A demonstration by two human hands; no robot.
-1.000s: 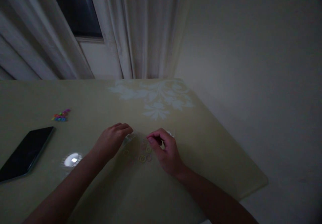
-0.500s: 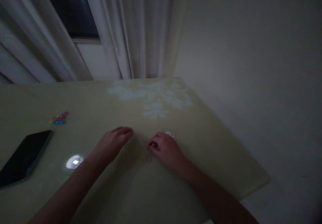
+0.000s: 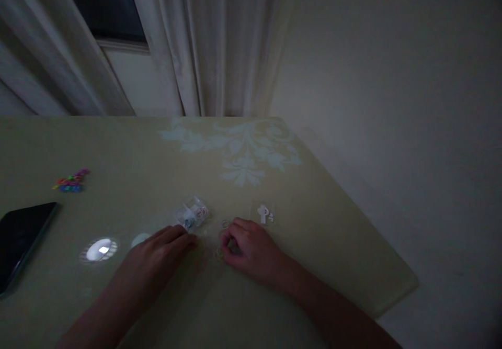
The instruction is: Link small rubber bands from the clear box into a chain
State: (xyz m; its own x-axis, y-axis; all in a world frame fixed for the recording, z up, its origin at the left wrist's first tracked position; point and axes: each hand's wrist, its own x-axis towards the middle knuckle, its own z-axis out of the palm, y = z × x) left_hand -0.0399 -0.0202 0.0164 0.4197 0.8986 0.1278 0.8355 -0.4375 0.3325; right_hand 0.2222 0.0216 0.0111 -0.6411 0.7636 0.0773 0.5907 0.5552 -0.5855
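A small clear plastic box with divided compartments holds small items, a grey-blue one among them. Just in front of it is my left hand, palm down, fingers bent together and tips low to the table. Whatever is under those fingertips is hidden. My right hand makes a pinch, thumb against forefinger, over several small pale rings; what it pinches is too small to make out. Another small ring lies behind its fingertips. Beyond the right hand rests a white cut-out piece on a clear sheet.
A heap of small coloured pieces lies at the left, behind a dark phone. A round shiny object sits left of my left forearm. The pale table borders the wall at right; curtains hang behind.
My left hand has come off the clear box and moved nearer to me, uncovering it. My right hand has shifted slightly toward me and left, uncovering the white piece. The view has turned slightly.
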